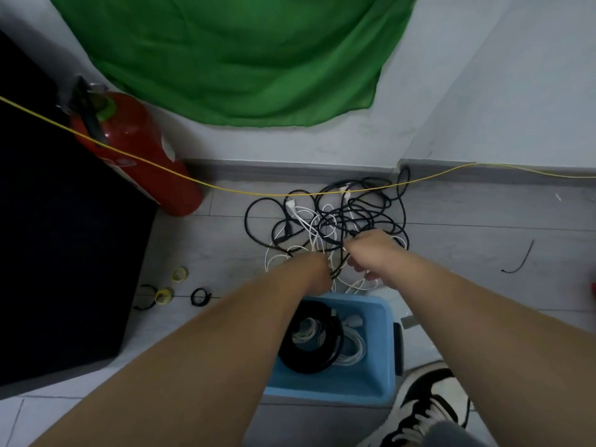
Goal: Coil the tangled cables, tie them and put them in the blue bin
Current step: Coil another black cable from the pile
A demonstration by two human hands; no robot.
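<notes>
Tangled cables: a loose heap of black and white cables (pixel 338 217) lies on the grey floor (pixel 467 253) near the wall, just beyond the bin.
Blue bin: the bin (pixel 385 321) stands on the floor between the person's forearms, nearer the person than the heap.
In the bin: a black coil (pixel 317 367) sits beside white coils (pixel 353 354).
Left hand: the left hand (pixel 317 269) reaches into the near edge of the heap; its fingers are hidden behind the wrist, so its grip cannot be told.
Right hand: the right hand (pixel 371 253) has its fingers curled around strands at the near side of the heap.
Hands together: close side by side, not touching.
Ties: two yellow tape rolls (pixel 179 274) and black ties (pixel 200 296) lie on the floor left of the bin.
Strap: a black strap (pixel 522 259) lies alone, well to the right.
Yellow cord: a yellow cord (pixel 225 188) stretches across the view above the heap.
Surroundings: a red fire extinguisher (pixel 138 150) leans at the left; a green cloth (pixel 232 59) hangs on the wall; a black-and-white shoe (pixel 422 408) shows right of the bin.
</notes>
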